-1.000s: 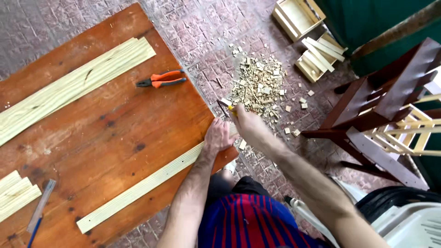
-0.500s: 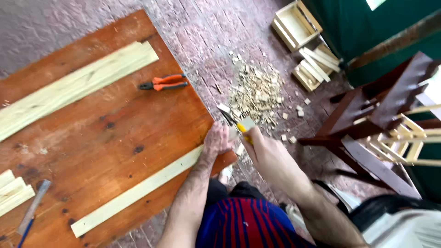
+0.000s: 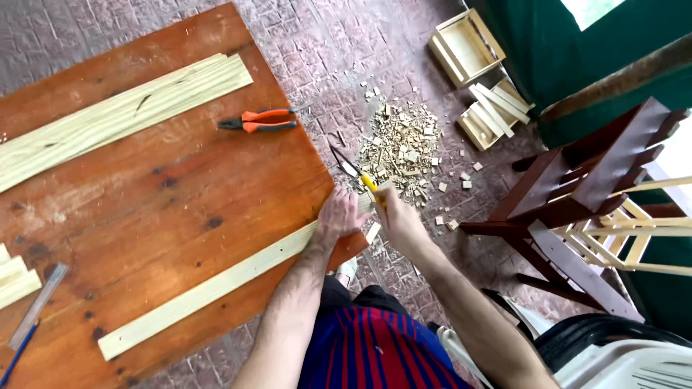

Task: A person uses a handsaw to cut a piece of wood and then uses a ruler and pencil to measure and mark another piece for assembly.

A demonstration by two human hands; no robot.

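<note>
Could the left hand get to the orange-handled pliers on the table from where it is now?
Probably yes. The left hand presses the long wood strip at the table's edge, and only bare tabletop lies between it and the pliers; it would have to release the strip.

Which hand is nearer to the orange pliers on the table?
Left. The left hand presses the wood strip below the orange pliers; the right hand is off the table edge, farther away.

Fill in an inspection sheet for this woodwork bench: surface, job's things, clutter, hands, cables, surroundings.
Surface: brown wooden table, knotted and worn.
Job's things: pale wood strip along the near edge; yellow-handled cutter at its end.
Clutter: orange pliers, wide pale plank, offcut pile on the floor.
Hands: left hand presses the strip; right hand grips the cutter.
Cables: nothing seen.
Surroundings: brick floor, small wooden crates, dark red chair.
</note>
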